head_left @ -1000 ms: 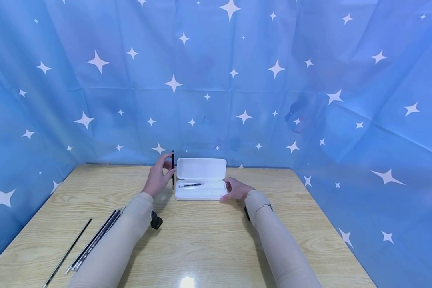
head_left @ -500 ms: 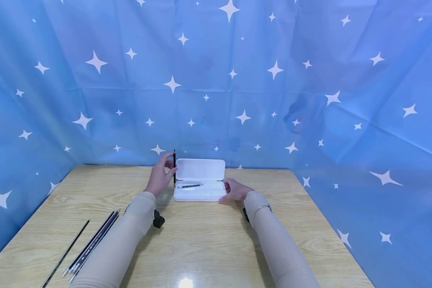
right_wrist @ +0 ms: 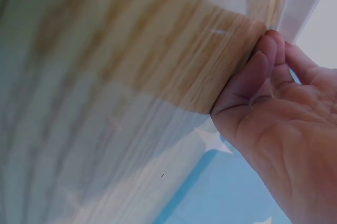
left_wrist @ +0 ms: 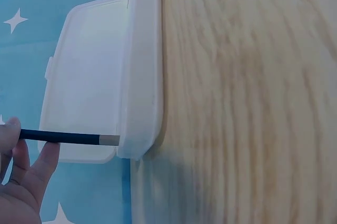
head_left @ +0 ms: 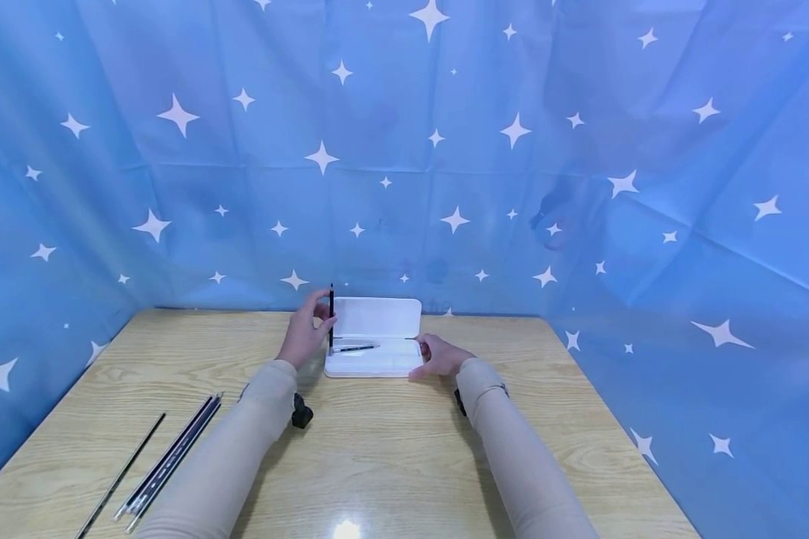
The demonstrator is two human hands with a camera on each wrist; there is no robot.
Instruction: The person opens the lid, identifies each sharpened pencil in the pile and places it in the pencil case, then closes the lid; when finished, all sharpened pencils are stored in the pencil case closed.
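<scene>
Head view, left to right: a lone pencil [head_left: 123,473] and a bunch of pencils [head_left: 171,457] lie on the surface [head_left: 404,464]. The left hand [head_left: 303,331] pinches a dark pencil [head_left: 332,305] upright, its long axis across the case's length, lower end at the left end of the open case [head_left: 364,368]; whether it touches cannot be told. The case, holding a short pencil [head_left: 357,348], sits between the hands; the right hand [head_left: 443,355] grips its right end, farther from the dark pencil.

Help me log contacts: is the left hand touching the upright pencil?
Touching: the left wrist view shows the left hand with its fingertips against the pencil.
</scene>
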